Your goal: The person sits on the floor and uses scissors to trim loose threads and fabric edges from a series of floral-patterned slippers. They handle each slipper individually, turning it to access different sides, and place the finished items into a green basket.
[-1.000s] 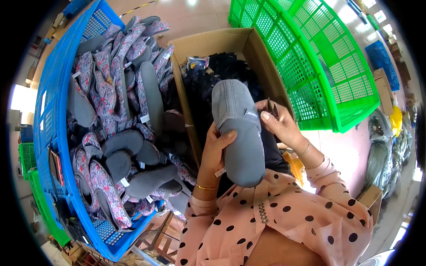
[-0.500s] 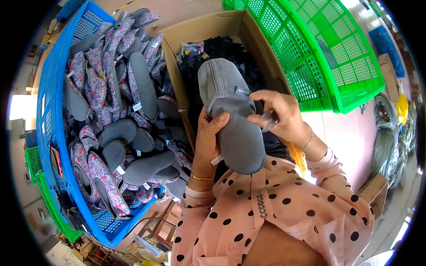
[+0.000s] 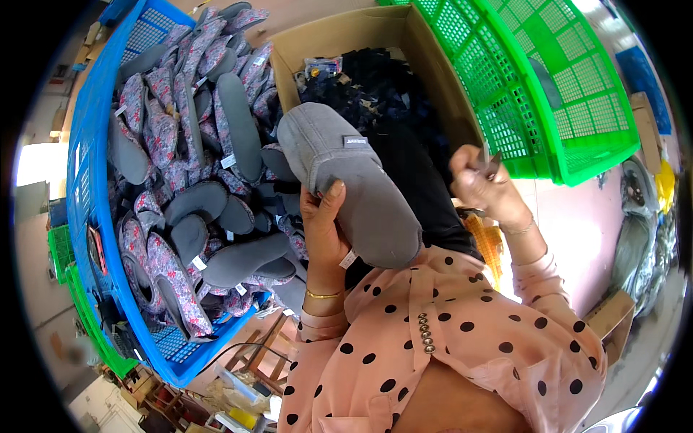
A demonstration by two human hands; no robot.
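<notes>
A grey slipper (image 3: 375, 202) with a ribbed toe and a small dark tag on its edge is gripped in my left hand (image 3: 325, 220), the thumb pressed on its inside by the opening. Its heel end points toward my body, and a white label hangs near my wrist. Off to the right, apart from the slipper, my right hand (image 3: 491, 189) is closed round small thread snips (image 3: 489, 164). Their dark metal end sticks up above the fingers; the rest is hidden and somewhat blurred.
On the left, a blue crate (image 3: 90, 180) is heaped with flowered grey-soled slippers (image 3: 238, 126). A cardboard box (image 3: 339, 32) ahead holds dark scraps (image 3: 390, 86) and a small packet. At the far right stands a green crate (image 3: 534, 137) with a grey piece inside.
My right hand has drawn away from the slipper to the right, taking the snips with it. My left hand has shifted the slipper slightly left and tilted its toe leftward.
</notes>
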